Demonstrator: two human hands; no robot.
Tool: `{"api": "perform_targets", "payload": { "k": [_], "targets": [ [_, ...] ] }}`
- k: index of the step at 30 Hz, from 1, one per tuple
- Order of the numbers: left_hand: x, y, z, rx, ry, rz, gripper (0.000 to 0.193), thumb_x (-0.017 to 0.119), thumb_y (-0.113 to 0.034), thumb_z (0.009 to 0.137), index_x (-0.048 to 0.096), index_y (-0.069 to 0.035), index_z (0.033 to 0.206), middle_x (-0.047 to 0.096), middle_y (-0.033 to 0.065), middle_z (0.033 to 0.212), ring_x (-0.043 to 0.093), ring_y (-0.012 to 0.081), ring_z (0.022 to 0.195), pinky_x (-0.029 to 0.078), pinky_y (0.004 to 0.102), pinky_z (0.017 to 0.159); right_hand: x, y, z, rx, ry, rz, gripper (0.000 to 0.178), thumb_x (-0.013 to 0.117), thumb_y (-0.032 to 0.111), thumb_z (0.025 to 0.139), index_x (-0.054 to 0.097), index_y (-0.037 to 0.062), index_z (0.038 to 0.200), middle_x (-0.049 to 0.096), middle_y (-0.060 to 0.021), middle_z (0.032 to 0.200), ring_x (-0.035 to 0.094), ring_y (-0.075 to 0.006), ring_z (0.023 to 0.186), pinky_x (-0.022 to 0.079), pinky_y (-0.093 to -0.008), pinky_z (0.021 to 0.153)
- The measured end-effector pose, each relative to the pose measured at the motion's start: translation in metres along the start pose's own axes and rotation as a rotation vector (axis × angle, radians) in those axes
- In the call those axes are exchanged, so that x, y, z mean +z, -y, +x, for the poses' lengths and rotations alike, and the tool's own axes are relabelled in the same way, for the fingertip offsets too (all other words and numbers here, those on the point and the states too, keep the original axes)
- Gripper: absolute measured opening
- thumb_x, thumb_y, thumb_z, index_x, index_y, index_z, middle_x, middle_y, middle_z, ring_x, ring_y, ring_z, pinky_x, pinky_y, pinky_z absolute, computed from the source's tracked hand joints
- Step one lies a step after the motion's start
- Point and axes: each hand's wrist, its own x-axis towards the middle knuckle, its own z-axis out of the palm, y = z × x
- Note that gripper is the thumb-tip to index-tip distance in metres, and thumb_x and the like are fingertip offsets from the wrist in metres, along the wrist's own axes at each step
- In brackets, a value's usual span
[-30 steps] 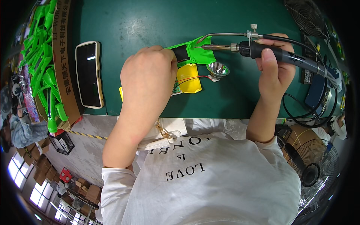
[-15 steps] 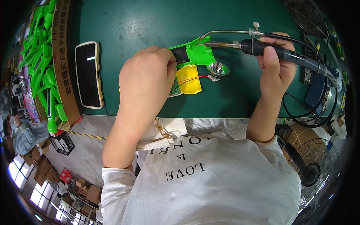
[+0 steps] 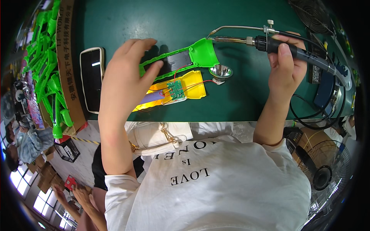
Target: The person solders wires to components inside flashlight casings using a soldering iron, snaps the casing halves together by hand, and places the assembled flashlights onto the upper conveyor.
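Observation:
My right hand point(image 3: 287, 63) grips a soldering iron point(image 3: 266, 43) with a thin metal feed tube along its top. Its tip sits at the wide end of a green flashlight half-shell point(image 3: 206, 54), which has a black panel inside. Over the shell's narrow end hovers my left hand point(image 3: 129, 73), fingers apart and holding nothing. Just below lies a yellow half-shell point(image 3: 194, 84) with a green circuit board point(image 3: 175, 89) and a purple battery point(image 3: 153, 97). Red and black wires run from the board to a shiny reflector cup point(image 3: 221, 72); another red wire reaches the green shell.
A phone point(image 3: 91, 79) in a pale case lies on the green table, beside a cardboard box point(image 3: 69, 50) and many green shells point(image 3: 46, 65). Cables and a blue device point(image 3: 325, 94) stand at right. A fan point(image 3: 322, 177) is below right; another person's hands point(image 3: 79, 192) show lower left.
My left hand has opened and moved left, uncovering the board, battery and the green shell's narrow end. The soldering iron has shifted slightly right, its tip now nearer the shell's edge.

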Motion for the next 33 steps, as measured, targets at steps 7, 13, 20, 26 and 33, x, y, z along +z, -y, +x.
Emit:
{"api": "perform_targets", "payload": {
  "k": [7, 13, 20, 26, 33],
  "targets": [
    [0.006, 0.007, 0.015, 0.107, 0.388, -0.061, 0.027, 0.062, -0.003, 0.065, 0.053, -0.002, 0.090, 0.051, 0.0104, 0.080, 0.052, 0.0241, 0.073, 0.043, 0.0314, 0.066, -0.003, -0.001, 0.003, 0.018, -0.032, 0.017, 0.009, 0.052, 0.006, 0.079, 0.052, 0.0000, 0.087, 0.049, -0.0007, 0.064, 0.040, -0.0036, 0.053, 0.030, -0.0163, 0.046],
    [-0.002, 0.002, 0.000, 0.176, 0.415, 0.142, 0.025, 0.059, -0.003, 0.065, 0.047, -0.003, 0.088, 0.052, 0.0124, 0.078, 0.052, 0.0293, 0.071, 0.042, 0.0356, 0.062, -0.007, -0.002, 0.000, -0.030, -0.001, 0.042, 0.010, 0.052, 0.008, 0.080, 0.051, 0.0003, 0.087, 0.049, -0.0011, 0.066, 0.040, -0.0040, 0.054, 0.031, -0.0163, 0.047],
    [-0.008, -0.018, -0.031, 0.234, 0.238, 0.252, 0.040, 0.063, -0.022, 0.068, 0.048, -0.006, 0.101, 0.051, 0.0116, 0.083, 0.050, 0.0291, 0.077, 0.038, 0.0368, 0.067, -0.009, -0.007, 0.001, -0.025, -0.005, 0.067, 0.011, 0.052, 0.008, 0.080, 0.051, 0.0000, 0.088, 0.047, -0.0004, 0.064, 0.040, -0.0037, 0.054, 0.030, -0.0161, 0.047],
    [0.008, -0.016, -0.055, 0.232, 0.148, 0.359, 0.051, 0.066, -0.025, 0.064, 0.049, -0.009, 0.109, 0.046, 0.0092, 0.088, 0.045, 0.0258, 0.081, 0.036, 0.0352, 0.070, -0.009, 0.001, 0.005, 0.015, -0.034, 0.036, 0.010, 0.053, 0.007, 0.081, 0.050, 0.0008, 0.088, 0.048, 0.0008, 0.067, 0.039, -0.0026, 0.056, 0.031, -0.0159, 0.049],
    [0.016, 0.003, -0.069, 0.375, 0.130, 0.421, 0.060, 0.070, -0.027, 0.059, 0.046, -0.005, 0.110, 0.049, 0.0107, 0.098, 0.049, 0.0266, 0.086, 0.040, 0.0367, 0.075, -0.014, -0.002, -0.001, -0.065, -0.017, 0.081, 0.010, 0.051, 0.001, 0.079, 0.047, -0.0006, 0.087, 0.044, -0.0044, 0.087, 0.041, -0.0050, 0.063, 0.035, -0.0179, 0.056]
  ]
}}
